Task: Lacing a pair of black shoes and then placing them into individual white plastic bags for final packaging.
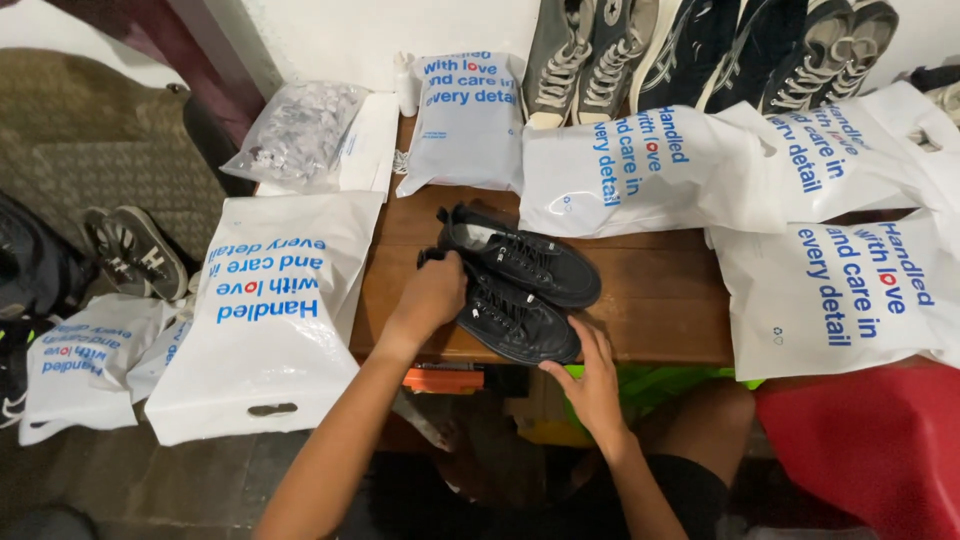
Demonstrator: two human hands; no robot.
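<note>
The left hand [432, 292] covers the heel of the nearer black shoe [515, 318], so the back of that shoe is hidden; the fingers curl over the heel and grasp it. The right hand [592, 378] lies flat, fingers spread, against the toe end of the same shoe at the front edge of the wooden table [660, 300], pressing on it rather than closing around it. The second black shoe [525, 258] lies just behind the first, touching it along its side, both with toes pointing right.

What is under the table is dark and hard to make out, apart from an orange object [443, 379] and something green [650, 382]. The row of sneakers [700, 55] against the wall is cut off at the top of the view.

White plastic bags with blue print crowd the table: one large bag [265, 310] hangs over the left edge, a smaller one [468, 122] stands at the back, two [640, 170] [850, 150] lie behind and to the right of the shoes, and another [835, 295] covers the right end. A clear bag of small pieces [295, 130] sits at the back left. A grey shoe [135, 250] and more bags [85, 360] lie on the floor to the left. A red cloth [870, 450] fills the lower right corner.

Bare wood shows only around the two shoes and in the strip to their right.
</note>
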